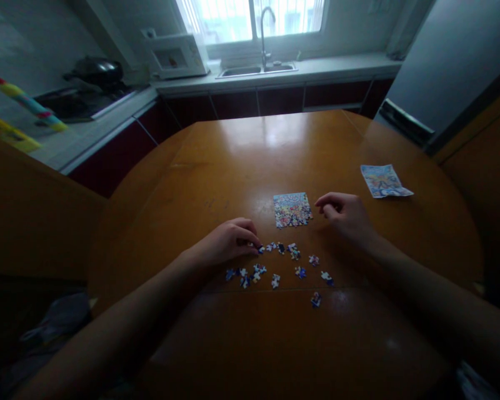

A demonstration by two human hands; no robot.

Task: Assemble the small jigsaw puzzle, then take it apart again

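The assembled puzzle (292,210) lies flat on the wooden table (233,150); take it as the centre of a clock, with twelve towards the window (254,19). Its straight, pale-blue edge faces twelve and its ragged, interlocking edge faces six. It looks wider than deep, its long axis running from just below nine to just above three, though the slanted view leaves the true proportions uncertain.

The right hand (342,210) is just beside it at three o'clock, fingers loosely curled and tips pointing to nine, apart from the puzzle's edge. Whether they hold a small piece cannot be told.

The left hand (233,239) is near eight o'clock, thumb and forefinger drawn together at a blue-and-white piece (261,250); whether they pinch it or only touch it is unclear. From that hand, the puzzle lies towards two.

Loose pieces (275,281) are scattered between five and eight, with a lone dark piece (315,300) nearest the wearer.

Farther out, a creased picture sheet (381,180) lies between two and three. Beyond the table, the sink (256,71) stands near twelve, the microwave (177,55) near eleven, and a dark pot (99,70) near ten.
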